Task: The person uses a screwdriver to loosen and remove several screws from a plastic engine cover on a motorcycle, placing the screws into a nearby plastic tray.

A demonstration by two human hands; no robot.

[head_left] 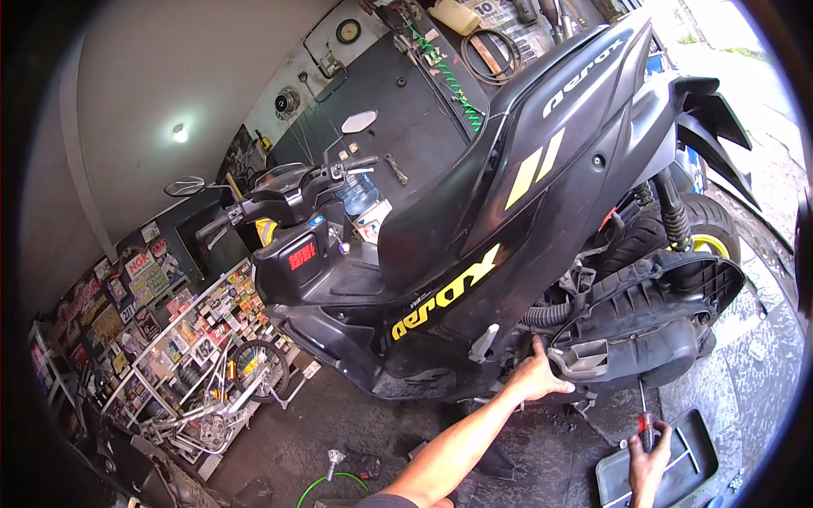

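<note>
A black scooter with yellow markings fills the middle of the view, tilted in the picture. My left hand rests against the front of its lower engine casing, below a ribbed black hose. Its thumb and a finger are spread apart, with the other fingers partly hidden. My right hand is closed around a screwdriver with a red and black handle. The screwdriver's shaft points up to the lower edge of the casing; the exact contact of its tip is too small to tell.
Beside my right hand a black tray lies on the floor, with a metal rod across it. The rear wheel stands at the right. An air gun with a green hose lies at the lower left, before packed shelves.
</note>
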